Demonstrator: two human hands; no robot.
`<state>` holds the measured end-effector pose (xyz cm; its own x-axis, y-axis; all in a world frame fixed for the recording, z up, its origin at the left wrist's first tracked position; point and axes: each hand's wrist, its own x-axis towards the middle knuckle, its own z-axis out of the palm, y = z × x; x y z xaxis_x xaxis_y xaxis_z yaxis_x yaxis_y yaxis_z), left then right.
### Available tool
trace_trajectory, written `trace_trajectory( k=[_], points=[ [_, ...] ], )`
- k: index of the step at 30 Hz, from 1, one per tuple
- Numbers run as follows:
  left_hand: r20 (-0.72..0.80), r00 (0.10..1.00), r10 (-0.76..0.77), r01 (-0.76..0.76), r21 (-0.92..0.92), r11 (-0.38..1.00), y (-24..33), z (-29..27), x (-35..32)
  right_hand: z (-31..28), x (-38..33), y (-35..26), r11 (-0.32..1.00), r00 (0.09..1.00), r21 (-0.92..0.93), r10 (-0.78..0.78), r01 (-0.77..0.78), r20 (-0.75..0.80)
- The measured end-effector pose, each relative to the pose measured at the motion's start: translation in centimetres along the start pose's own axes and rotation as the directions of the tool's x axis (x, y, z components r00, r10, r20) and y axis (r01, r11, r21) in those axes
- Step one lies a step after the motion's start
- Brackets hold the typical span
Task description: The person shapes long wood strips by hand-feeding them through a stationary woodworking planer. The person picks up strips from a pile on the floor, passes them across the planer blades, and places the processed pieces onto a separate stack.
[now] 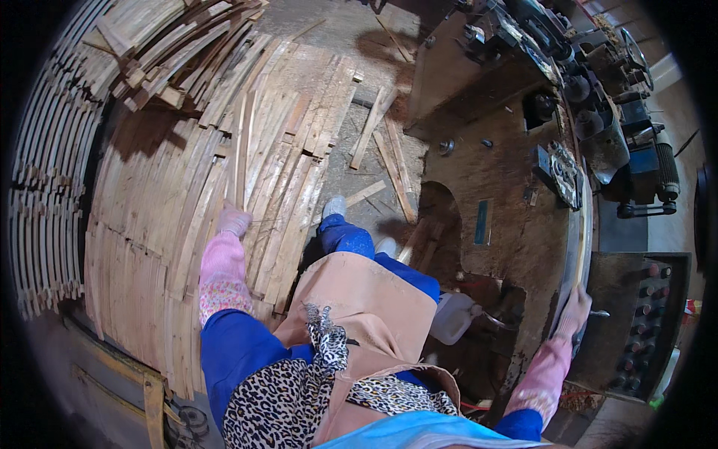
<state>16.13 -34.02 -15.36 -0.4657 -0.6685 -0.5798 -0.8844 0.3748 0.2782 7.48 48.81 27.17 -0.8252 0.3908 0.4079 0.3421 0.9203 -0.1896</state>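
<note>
My left hand [235, 219] reaches out over the stacked boards, its fingers closed on the near end of a narrow wooden strip [241, 161] that points away from me. Beneath it lie rows of pale wooden strips [142, 194], packed side by side in layers. Off to the right, my right hand [574, 308] is at the machine's far edge, closed around the near end of another thin wooden strip [583, 251]. That strip runs along the edge of the machine [516, 217]. The fingertips of both hands are partly hidden.
A button panel [643, 322] stands beside my right hand. Motors and clamps [598, 112] line the machine's far side. Loose offcuts [366, 135] litter the floor near my feet. A white plastic jug [452, 318] sits under the machine. More strips are piled [52, 202] at far left, near a yellow metal frame [155, 404].
</note>
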Motion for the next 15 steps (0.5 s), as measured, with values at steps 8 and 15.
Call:
trace_trajectory(
  k=[8,15],
  points=[
    [0.094,0.757,0.647,-0.332,-0.797,0.505,-6.0,2.2,-10.7,3.4,1.8,-15.7,0.834,0.833,0.105,-0.516,0.542,-0.201],
    [0.214,0.218,0.952,0.093,-0.976,0.198,16.5,-1.9,-31.8,7.6,-17.2,-32.7,0.633,0.474,0.722,-0.563,-0.279,0.677]
  ],
)
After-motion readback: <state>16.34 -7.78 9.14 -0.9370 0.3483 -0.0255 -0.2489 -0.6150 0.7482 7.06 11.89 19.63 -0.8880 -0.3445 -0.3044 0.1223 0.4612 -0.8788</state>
